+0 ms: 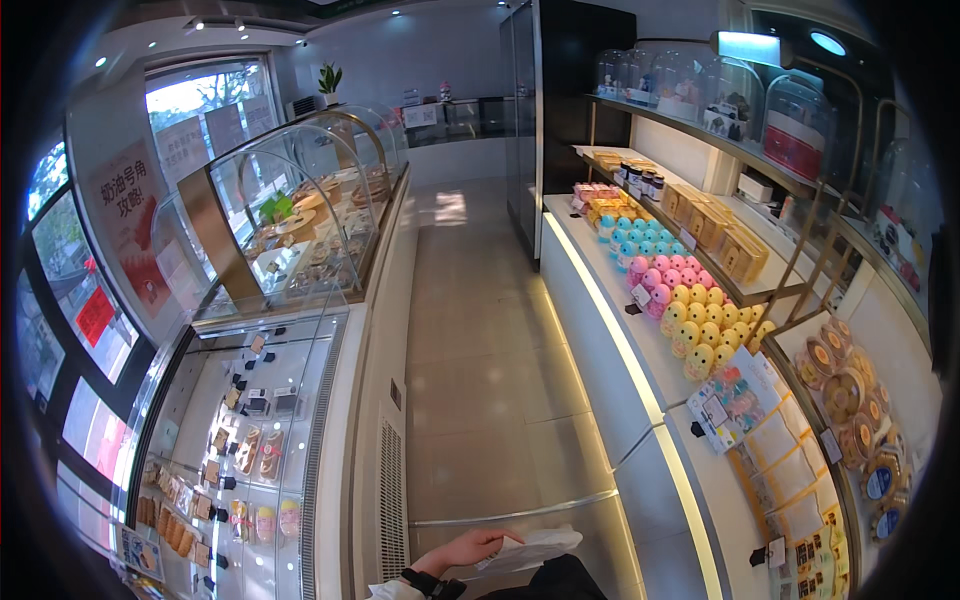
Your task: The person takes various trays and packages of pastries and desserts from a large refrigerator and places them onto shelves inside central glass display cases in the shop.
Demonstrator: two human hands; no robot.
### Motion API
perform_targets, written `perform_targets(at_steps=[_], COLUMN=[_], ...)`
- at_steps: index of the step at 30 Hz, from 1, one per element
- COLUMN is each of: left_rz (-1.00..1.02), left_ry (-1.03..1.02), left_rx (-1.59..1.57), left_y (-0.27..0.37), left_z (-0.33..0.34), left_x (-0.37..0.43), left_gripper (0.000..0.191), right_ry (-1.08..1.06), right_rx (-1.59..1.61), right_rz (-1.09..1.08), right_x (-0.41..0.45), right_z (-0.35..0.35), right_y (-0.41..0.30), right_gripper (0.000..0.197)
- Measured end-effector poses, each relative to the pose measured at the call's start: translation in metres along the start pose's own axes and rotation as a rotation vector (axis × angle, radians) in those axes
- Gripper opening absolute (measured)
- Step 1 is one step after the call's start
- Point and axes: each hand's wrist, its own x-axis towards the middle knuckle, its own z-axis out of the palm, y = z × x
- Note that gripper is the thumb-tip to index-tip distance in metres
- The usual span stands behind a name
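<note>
My left hand (471, 547), low in the view with a black wristband (433, 585) at its wrist, is closed on a thin white, partly see-through bag or wrapper (534, 546). The wrapper spreads out to the right of my fingers, above the floor. Just below it shows a piece of black clothing (561, 582); which part of me it covers, I cannot tell. My right hand is out of view. Before me runs a tiled aisle (480, 360) between a glass display case (285, 450) on the left and a white counter (637, 420) on the right.
Packaged pastries (259, 454) lie in the left case, with a curved glass cabinet (300, 217) beyond. Several yellow egg-shaped containers (701, 326) and pink ones (660, 277) line the right counter. Round lidded tubs (844, 394) stand farther right. A dark tall cabinet (525, 135) edges the aisle's far end.
</note>
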Motion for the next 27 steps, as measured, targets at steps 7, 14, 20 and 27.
perform_targets(at_steps=[7,14,20,27], left_rz=[0.178,0.262,0.237,0.184], left_ry=[0.425,0.796,1.037,1.252], left_rx=[-0.585,-0.594,-0.689,-0.465], left_y=[0.040,0.036,0.016,0.100], left_z=[-0.176,-0.345,-0.541,-0.846], left_x=[0.159,0.224,0.321,0.480], left_gripper=[0.035,0.040,0.024,0.024], right_ry=[-0.017,0.311,0.300,-0.219], right_rx=[-0.157,-0.555,0.539,-0.481], right_rz=[-0.055,-0.382,-0.597,-0.314], right_x=[0.191,0.420,0.516,0.609], right_z=[-0.206,-0.444,-0.515,-0.477], right_y=[-0.184,-0.457,-0.774,-0.877], right_gripper=[0.025,0.023,0.020,0.033])
